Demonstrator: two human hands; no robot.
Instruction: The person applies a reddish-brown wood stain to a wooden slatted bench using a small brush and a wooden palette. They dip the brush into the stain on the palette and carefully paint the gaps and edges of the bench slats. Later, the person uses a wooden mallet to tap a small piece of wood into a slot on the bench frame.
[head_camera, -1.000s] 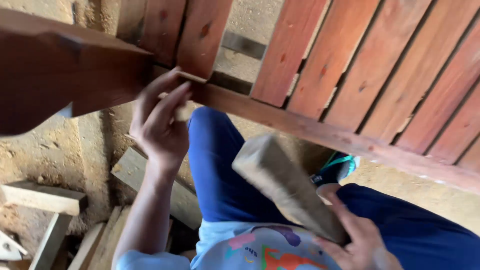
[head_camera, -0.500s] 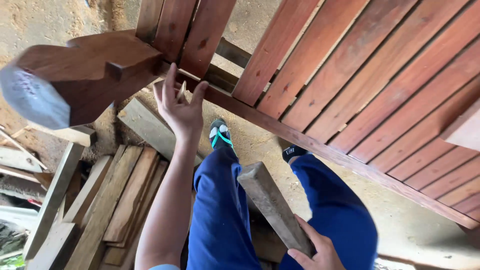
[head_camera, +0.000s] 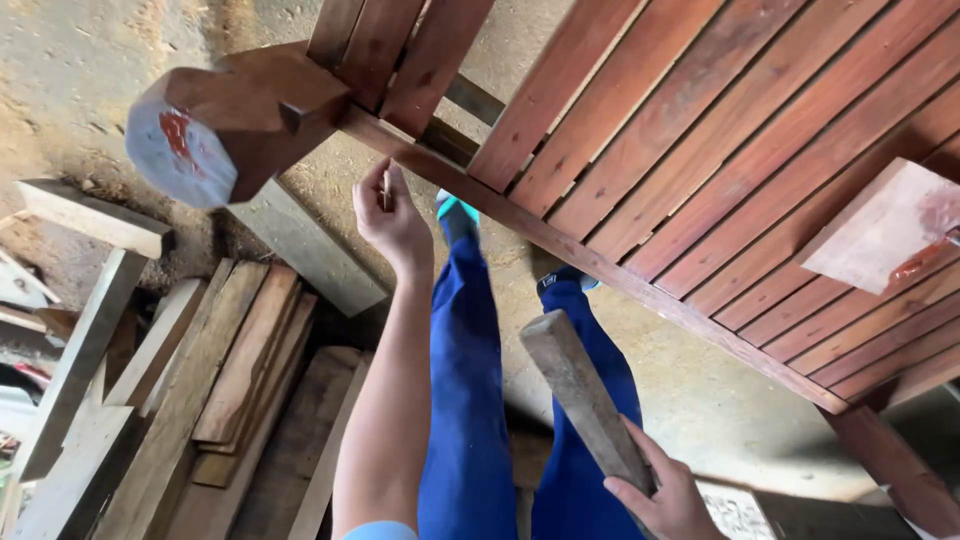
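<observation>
Two hands at work under a slatted frame of reddish wood (head_camera: 700, 170), tilted up over a dusty floor. Left hand (head_camera: 392, 218) raised toward the long lower rail (head_camera: 560, 245), fingers pinched shut on a small thin piece (head_camera: 385, 188), perhaps a peg or nail; too small to tell which. Tip of that piece just beside the rail, near where the thick post (head_camera: 235, 120) joins it, touching or not impossible to say. Right hand (head_camera: 665, 495) low and near, wrapped closed around the end of a pale wooden block (head_camera: 582, 395), held up like a mallet, well apart from the rail.

For doing this step well, as a judgement only: keep the small piece square to the rail and steady between fingertips; hold low on it, so the fingers stay clear of the striking face. Start with a light tap from the block, then firmer blows once seated. Keep the block's flat face, not its edge, toward the piece. Brace the frame against shifting, as only one corner seems to rest on the post.

Left and near: planks and offcuts (head_camera: 215, 380) stacked on the floor. Between them and the frame, blue trouser legs (head_camera: 465, 400) and teal shoes.
</observation>
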